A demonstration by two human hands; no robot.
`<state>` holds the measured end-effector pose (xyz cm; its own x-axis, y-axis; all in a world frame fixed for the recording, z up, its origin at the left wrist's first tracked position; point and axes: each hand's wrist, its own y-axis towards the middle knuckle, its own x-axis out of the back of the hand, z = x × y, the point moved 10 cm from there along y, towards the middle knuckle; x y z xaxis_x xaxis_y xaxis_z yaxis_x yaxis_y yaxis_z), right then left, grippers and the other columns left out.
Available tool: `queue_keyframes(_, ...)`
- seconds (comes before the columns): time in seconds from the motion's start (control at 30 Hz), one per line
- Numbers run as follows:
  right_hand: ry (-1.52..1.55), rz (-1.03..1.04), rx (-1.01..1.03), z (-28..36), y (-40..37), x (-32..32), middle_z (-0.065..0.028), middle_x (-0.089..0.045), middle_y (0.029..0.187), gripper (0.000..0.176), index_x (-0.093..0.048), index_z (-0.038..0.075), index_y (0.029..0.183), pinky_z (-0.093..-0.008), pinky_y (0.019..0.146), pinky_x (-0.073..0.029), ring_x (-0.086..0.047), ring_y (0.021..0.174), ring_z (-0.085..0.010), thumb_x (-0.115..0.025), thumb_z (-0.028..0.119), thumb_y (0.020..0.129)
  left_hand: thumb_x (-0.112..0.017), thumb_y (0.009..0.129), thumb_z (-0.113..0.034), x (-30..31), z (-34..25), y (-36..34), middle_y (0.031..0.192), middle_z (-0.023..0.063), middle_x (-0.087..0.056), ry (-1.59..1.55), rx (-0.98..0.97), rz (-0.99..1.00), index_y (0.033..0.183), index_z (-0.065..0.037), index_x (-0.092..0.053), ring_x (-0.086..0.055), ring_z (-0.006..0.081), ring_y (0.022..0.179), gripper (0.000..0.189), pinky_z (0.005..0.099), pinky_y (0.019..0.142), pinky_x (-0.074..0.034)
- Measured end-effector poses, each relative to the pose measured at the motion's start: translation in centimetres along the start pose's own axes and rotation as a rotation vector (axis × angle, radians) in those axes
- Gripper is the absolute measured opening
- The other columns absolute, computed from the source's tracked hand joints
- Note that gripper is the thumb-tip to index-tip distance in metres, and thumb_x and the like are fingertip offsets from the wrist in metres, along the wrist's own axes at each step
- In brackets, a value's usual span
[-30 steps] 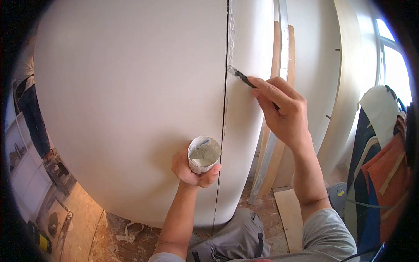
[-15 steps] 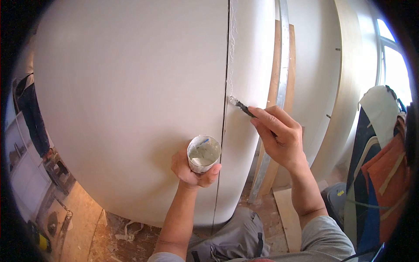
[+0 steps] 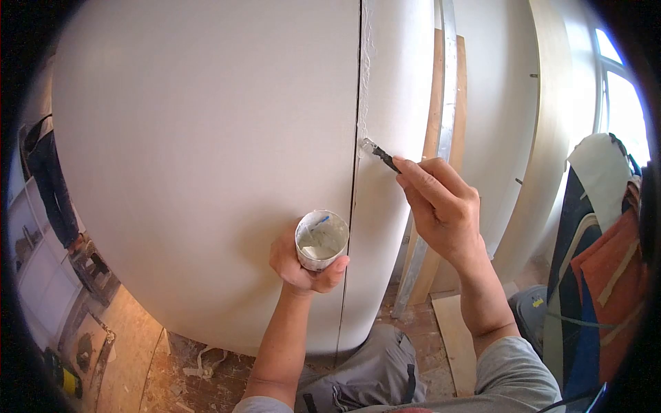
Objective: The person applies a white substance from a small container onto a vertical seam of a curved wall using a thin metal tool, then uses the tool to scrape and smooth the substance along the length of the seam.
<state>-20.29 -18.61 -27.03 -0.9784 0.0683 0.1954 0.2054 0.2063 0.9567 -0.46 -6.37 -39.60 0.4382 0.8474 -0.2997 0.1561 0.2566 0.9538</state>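
White panel: upright. Left grip: curled around a white cup, mouth up, pale paste inside. Dark seam: vertical, just beside the cup's right edge. Slim tool: black handle, pale-smeared tip right of the seam, apparently touching; lies up-left of the right grip, the nearer hand, long axis slanting down-right. Right grip: thumb and fingers pinching the handle.

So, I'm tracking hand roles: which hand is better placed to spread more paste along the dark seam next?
Probably the right hand: it holds the black-handled applicator, its tip beside the dark seam. The left hand sits lower, occupied with the paste cup.
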Motion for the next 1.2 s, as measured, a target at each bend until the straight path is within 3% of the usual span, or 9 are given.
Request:
queue_keyframes(0.17,0.045,0.091,-0.052,-0.21,-0.67,-0.67,-0.0051,-0.073,0.087,0.034,-0.083,0.01,0.126,-0.0335,0.051,-0.056,-0.072,0.064,-0.0167,-0.08,-0.003,0.096,-0.089,0.083,-0.051,-0.08,-0.03,0.04,0.093,0.0152,-0.08,-0.014,-0.008,0.013,0.114,0.009,-0.073,-0.08,0.0286,0.076,0.069,0.0377,0.07,-0.065)
queue_keyframes(1.2,0.001,0.064,0.016,-0.48,-0.54,-0.82,-0.0046,-0.071,0.089,0.037,-0.082,0.011,0.129,-0.0341,0.048,-0.054,-0.068,0.059,-0.016,-0.079,-0.004,0.095,-0.087,0.084,-0.053,0.04,-0.07,-0.07,0.09,0.0148,-0.08,0.012,-0.024,-0.015,0.112,0.008,-0.074,-0.079,0.0279,0.074,0.069,0.0371,0.066,-0.064)
